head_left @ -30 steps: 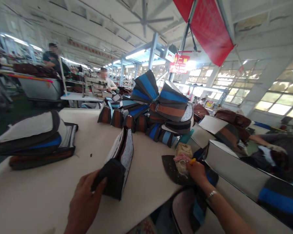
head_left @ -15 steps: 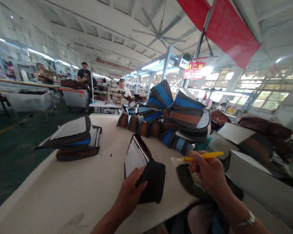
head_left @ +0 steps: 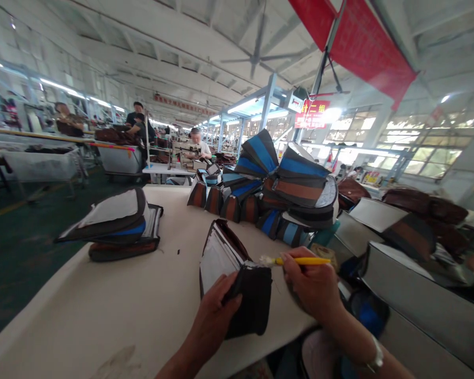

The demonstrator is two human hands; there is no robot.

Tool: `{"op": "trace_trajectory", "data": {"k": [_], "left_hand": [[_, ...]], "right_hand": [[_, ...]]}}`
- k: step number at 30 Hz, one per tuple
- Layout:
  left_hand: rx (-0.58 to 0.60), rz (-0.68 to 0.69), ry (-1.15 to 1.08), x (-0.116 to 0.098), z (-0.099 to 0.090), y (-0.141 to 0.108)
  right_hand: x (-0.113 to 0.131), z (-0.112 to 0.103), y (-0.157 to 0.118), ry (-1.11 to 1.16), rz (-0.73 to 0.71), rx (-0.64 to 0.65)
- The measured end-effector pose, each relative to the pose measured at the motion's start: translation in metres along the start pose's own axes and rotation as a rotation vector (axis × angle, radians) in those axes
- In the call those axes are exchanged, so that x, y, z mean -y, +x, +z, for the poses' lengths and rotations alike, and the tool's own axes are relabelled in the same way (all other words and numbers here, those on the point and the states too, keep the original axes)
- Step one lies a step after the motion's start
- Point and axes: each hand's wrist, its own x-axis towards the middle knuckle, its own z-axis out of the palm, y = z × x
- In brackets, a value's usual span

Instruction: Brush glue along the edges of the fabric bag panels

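The left hand (head_left: pixel 215 321) is gripping a black fabric bag section (head_left: pixel 253 302) over the white-topped work table (head_left: pixel 102 300), its fingers (head_left: pixel 217 300) curled together and clamped on the black flap. The section is tilting back, showing a white lining (head_left: pixel 217 266) framed by a dark brown edge. The right hand (head_left: pixel 310 284) is pinching a yellow stick (head_left: pixel 302 261) with a frayed white tip (head_left: pixel 266 260), and its fingers (head_left: pixel 296 273) are pressed together around the shaft. That tip is pointing left, just beside the top edge of the section; whether they are touching, I cannot tell.

The right forearm is reaching across the table's right edge, above a blue-and-black bag piece (head_left: pixel 367 316), with a metal bracelet (head_left: pixel 376 355) on the wrist. Ahead, a heap of blue-striped bags (head_left: pixel 268 179) is rising near the far end of the table, close to the hands but not touching them. To the left, a flat stack of bags (head_left: pixel 110 226) is sitting well apart — a wide stretch of tabletop lies between it and the hands. Past the left edge, the green floor (head_left: pixel 23 252) is spreading away, while grey-and-white bag panels (head_left: pixel 414 284) are crowding the right side, with brown leather bags (head_left: pixel 422 205) behind them.
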Motion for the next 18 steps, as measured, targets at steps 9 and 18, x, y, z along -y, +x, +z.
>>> {"op": "trace_trajectory", "data": {"k": [9,18], "left_hand": [[-0.070,-0.051,-0.016,0.001,0.012,0.003],[-0.063,-0.068,-0.153,0.004,0.007,0.003]], "right_hand": [[0.012,0.022,-0.015,-0.004,-0.198,0.101],[-0.015,-0.018,-0.013,-0.085,-0.104,-0.122]]}}
